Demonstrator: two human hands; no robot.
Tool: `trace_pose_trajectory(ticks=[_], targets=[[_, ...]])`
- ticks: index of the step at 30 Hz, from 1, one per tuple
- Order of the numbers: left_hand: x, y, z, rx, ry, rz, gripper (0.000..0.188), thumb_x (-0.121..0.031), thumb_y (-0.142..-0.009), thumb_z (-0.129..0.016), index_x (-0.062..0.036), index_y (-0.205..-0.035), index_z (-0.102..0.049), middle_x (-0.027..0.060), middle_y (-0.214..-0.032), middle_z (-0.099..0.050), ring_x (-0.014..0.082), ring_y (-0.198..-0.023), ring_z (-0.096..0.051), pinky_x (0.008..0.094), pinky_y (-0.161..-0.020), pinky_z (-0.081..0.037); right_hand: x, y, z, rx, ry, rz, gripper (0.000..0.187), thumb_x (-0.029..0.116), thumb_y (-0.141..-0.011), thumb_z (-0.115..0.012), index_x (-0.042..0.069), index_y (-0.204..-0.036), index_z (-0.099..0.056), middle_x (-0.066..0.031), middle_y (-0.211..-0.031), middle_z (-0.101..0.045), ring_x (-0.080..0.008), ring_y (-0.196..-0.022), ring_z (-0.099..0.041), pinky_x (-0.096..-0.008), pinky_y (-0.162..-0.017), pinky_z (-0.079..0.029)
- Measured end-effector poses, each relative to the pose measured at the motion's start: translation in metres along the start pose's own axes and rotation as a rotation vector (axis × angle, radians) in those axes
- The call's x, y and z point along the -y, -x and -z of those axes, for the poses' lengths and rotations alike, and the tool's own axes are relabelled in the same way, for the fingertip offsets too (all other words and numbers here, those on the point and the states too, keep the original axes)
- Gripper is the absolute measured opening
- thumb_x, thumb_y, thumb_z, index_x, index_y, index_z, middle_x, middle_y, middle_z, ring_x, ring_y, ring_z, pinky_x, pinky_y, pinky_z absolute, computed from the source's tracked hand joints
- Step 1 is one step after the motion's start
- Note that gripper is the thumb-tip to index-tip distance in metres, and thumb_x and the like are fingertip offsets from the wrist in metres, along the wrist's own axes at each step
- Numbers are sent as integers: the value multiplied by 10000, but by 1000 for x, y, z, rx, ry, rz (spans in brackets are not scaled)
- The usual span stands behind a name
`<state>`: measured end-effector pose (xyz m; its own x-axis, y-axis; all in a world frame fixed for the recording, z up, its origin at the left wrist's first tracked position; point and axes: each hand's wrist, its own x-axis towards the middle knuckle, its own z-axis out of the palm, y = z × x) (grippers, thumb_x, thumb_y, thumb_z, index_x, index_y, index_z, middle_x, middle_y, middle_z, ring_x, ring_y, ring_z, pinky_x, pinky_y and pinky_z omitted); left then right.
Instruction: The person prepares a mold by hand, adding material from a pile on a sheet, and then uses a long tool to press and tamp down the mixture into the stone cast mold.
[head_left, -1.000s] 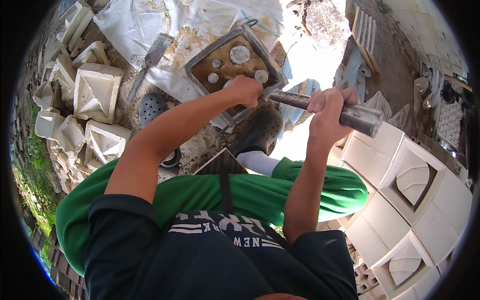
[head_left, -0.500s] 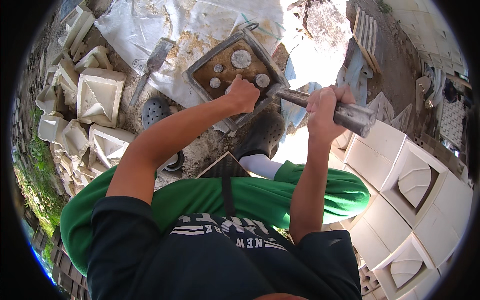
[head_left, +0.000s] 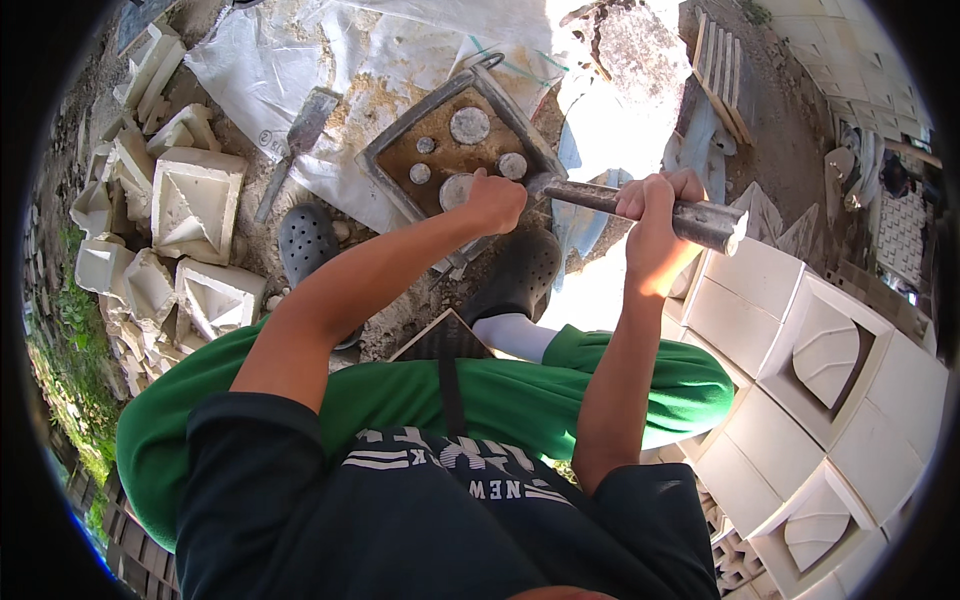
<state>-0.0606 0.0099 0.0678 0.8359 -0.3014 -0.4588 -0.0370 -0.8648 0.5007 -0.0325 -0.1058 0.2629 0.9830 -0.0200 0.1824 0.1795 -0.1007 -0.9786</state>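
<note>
On the ground before me lies a square dark-framed mould point(head_left: 400, 125), tilted to a diamond in view. Brown, sandy material fills it, with several round grey discs set in it, among them a large disc point(head_left: 469, 126) at the far side. My left hand point(head_left: 497, 203) is closed over the mould's near right side, beside another big disc point(head_left: 456, 190); what its fingers hold is hidden. My right hand point(head_left: 660, 205) is wrapped round a grey bar-shaped tool point(head_left: 718, 226) with a thick round right end. Its thinner left end lies by the mould's right corner.
A flat trowel point(head_left: 308, 125) lies left of the mould on a white sheet point(head_left: 240, 75). Broken pale blocks point(head_left: 200, 200) are heaped at left. Stacked pale blocks point(head_left: 740, 290) rise at right. My dark clogs point(head_left: 512, 275) stand close to the mould; a wooden slatted piece point(head_left: 720, 75) lies far right.
My left hand has shifted right and slightly nearer, from over the fill to the mould's near right side, baring more of the big disc. The right hand still grips the tool, now more level.
</note>
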Motion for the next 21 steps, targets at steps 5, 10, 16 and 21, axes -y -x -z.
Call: trace_pose_trajectory(ticks=[5,10,16,21], targets=[[16,-6,9,70,96,-30,242,-66,-734,-575,-73,-946,-692,182,-899,-691,353,-922,-654,536,-991,-358,-4,16,8,-28,-86,-2,238,-49,-822,-473,84,-651,-374,-40,-518,-427,-145,-447,-420,-341,-557,-446],[27,9,45,113,-6,-14,240,-133,-778,-553,-43,-951,-694,198,-941,-688,367,-971,-643,504,-923,-443,29,33,-10,-129,-121,67,268,-67,-829,-447,95,-661,-314,-15,-468,-365,-116,-368,-342,-276,-429,-376],[30,5,41,164,27,42,294,-205,-817,-540,-16,-980,-695,210,-984,-683,383,-976,-642,477,-837,-513,23,30,-19,-78,-77,-22,246,-64,-821,-485,79,-664,-360,-24,-514,-429,-101,-442,-407,-272,-468,-395],[29,-3,38,223,67,115,306,-201,-817,-539,-20,-1008,-694,208,-1026,-680,384,-986,-642,472,-848,-511,8,27,-26,-59,5,-181,266,-72,-816,-484,92,-666,-338,-22,-532,-431,-106,-462,-403,-270,-504,-393]])
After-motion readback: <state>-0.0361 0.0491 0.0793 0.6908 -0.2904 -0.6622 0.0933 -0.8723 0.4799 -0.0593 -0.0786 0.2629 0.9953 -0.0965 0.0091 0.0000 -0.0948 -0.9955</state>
